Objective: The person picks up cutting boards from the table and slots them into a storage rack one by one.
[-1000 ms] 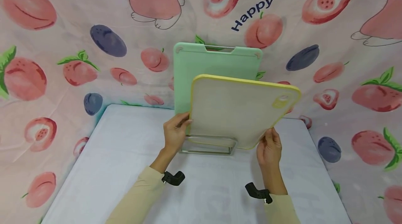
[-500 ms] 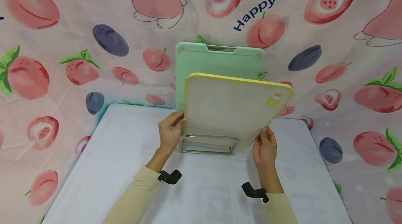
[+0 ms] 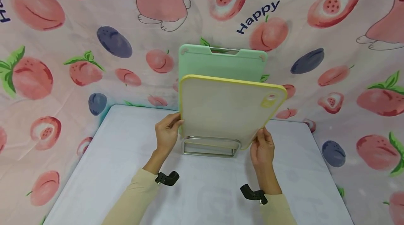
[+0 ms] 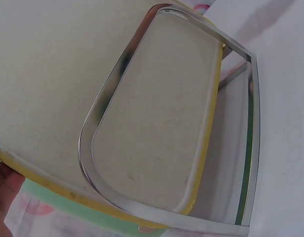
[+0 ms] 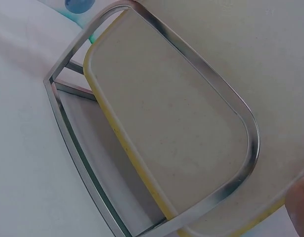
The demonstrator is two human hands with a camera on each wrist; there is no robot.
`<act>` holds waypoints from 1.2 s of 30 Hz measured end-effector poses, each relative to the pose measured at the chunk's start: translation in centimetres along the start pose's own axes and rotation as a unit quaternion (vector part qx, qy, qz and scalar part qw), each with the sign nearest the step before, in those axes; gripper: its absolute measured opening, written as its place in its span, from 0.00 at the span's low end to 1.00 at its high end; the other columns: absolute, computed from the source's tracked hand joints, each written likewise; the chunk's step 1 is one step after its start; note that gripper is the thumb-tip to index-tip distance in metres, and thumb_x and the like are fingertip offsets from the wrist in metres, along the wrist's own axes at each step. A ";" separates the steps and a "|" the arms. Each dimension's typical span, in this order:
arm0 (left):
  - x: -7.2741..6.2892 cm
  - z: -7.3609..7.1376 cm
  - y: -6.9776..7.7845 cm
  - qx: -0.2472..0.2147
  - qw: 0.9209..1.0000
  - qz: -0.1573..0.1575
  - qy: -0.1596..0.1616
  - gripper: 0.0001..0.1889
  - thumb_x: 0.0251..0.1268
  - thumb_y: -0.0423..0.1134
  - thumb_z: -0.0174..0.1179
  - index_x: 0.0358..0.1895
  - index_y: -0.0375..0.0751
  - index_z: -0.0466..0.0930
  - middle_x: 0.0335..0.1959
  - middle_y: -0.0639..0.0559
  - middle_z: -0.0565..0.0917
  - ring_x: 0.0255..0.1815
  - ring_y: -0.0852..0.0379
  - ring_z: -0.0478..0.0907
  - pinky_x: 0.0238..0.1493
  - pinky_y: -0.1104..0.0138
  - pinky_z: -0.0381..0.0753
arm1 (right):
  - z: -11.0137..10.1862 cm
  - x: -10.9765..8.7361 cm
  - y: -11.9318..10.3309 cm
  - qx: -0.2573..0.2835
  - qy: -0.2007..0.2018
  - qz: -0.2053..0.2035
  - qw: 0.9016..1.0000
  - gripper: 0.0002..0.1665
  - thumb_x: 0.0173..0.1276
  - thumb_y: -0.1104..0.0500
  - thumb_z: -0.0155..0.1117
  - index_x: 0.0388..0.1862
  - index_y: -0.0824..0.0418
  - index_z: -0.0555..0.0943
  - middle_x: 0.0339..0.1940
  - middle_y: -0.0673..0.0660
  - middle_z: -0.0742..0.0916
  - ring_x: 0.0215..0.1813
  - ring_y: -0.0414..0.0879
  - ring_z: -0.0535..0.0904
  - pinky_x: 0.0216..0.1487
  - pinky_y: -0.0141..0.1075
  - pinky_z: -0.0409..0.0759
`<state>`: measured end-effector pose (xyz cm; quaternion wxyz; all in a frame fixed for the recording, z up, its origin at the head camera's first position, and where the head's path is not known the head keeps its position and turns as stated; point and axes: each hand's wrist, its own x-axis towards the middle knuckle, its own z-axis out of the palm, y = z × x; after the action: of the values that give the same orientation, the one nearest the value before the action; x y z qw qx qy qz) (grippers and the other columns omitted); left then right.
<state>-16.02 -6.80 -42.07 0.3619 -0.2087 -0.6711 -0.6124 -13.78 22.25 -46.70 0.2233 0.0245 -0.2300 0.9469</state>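
A pale cutting board (image 3: 221, 109) with a yellow rim stands nearly upright between my hands, tilted a little sideways. Its lower part sits behind the front loop of a metal rack (image 3: 211, 155); the wrist views show its bottom edge raised above the rack's base bar. My left hand (image 3: 167, 134) pinches the board's left edge between thumb and fingers. Low on the right edge, my right hand (image 3: 263, 148) pinches the board near its corner. Behind it stands a mint green cutting board (image 3: 221, 63) with a handle slot at the top; its lower part is hidden.
A white-covered table (image 3: 126, 141) lies under the rack. Behind it hangs a cloth (image 3: 126, 7) printed with fruit and rabbits, close to the green board. Black wrist cameras (image 3: 167, 178) sit on both wrists.
Both hands have shifted left with the yellow-rimmed board, which now lines up more closely with the rack and the green board. Both hands still hold it; the rack stays in place.
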 end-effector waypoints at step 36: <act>-0.3 -1.1 0.6 0.026 0.999 -0.045 -0.006 0.13 0.46 0.13 0.64 0.40 0.16 0.80 0.31 0.30 0.82 0.30 0.34 0.82 0.32 0.64 0.84 | 0.6 0.4 0.4 -0.054 0.011 0.045 0.997 0.08 0.65 0.71 0.58 0.37 0.67 0.85 0.41 0.58 0.83 0.45 0.46 0.78 0.52 0.31 0.75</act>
<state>-15.13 -7.69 -41.84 0.3350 -0.1728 -0.6978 -0.6091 -14.35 21.88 -46.25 0.1838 -0.0079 -0.2788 0.9426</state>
